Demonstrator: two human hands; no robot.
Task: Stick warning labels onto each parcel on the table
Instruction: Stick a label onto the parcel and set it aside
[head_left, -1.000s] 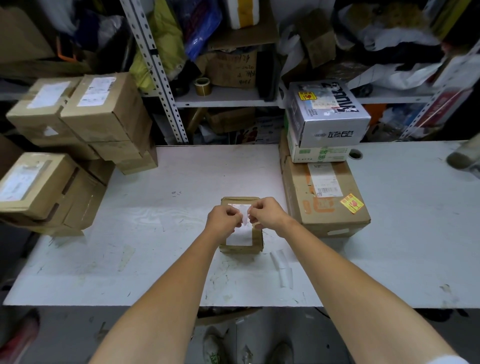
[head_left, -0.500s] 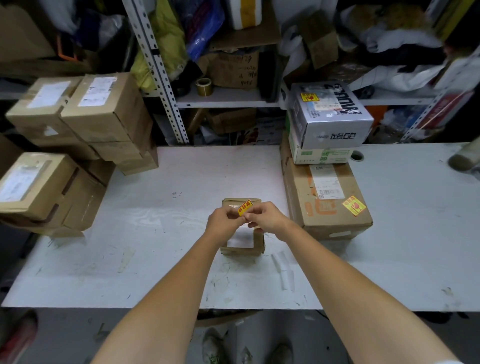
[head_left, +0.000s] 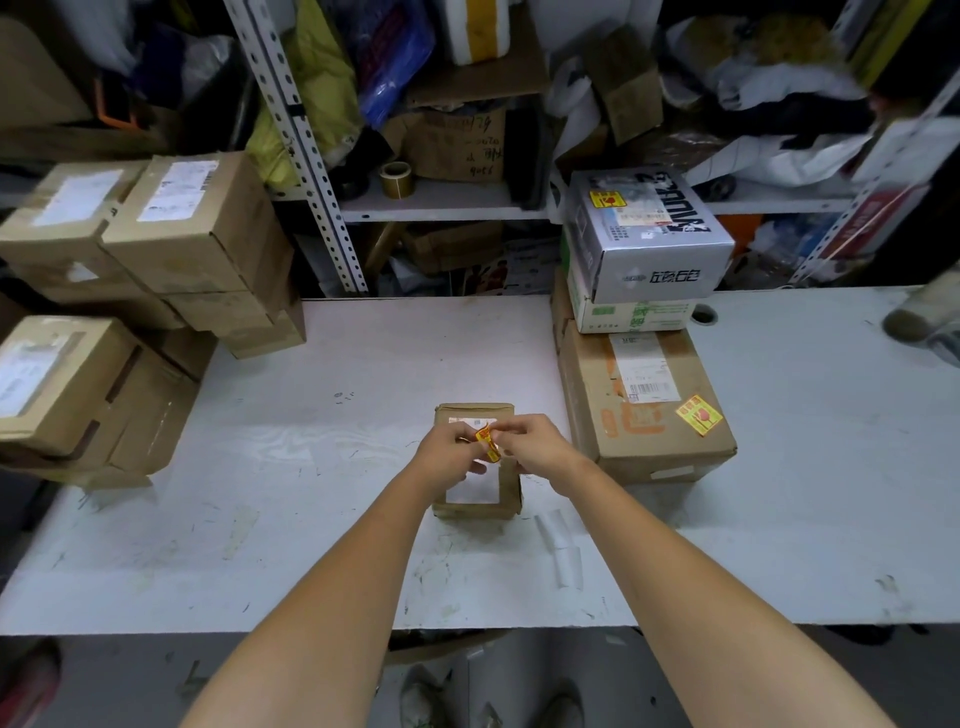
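The left hand (head_left: 451, 458) and right hand (head_left: 536, 448) pinch the warning label (head_left: 487, 442) over the small parcel (head_left: 472, 413). The label is judged flimsy and sticky: hold by its edges.

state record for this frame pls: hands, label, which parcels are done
left hand: pinches the yellow label
right hand: pinches the same label
yellow label: bent, held over the small box, not yet stuck down
small box: middle of the table, no yellow label seen on it
large brown box: right of the small box, warning sticker on top
printed box: on a white box behind the large one, second sticker on top
brown boxes: stacked at left, no yellow sticker visible
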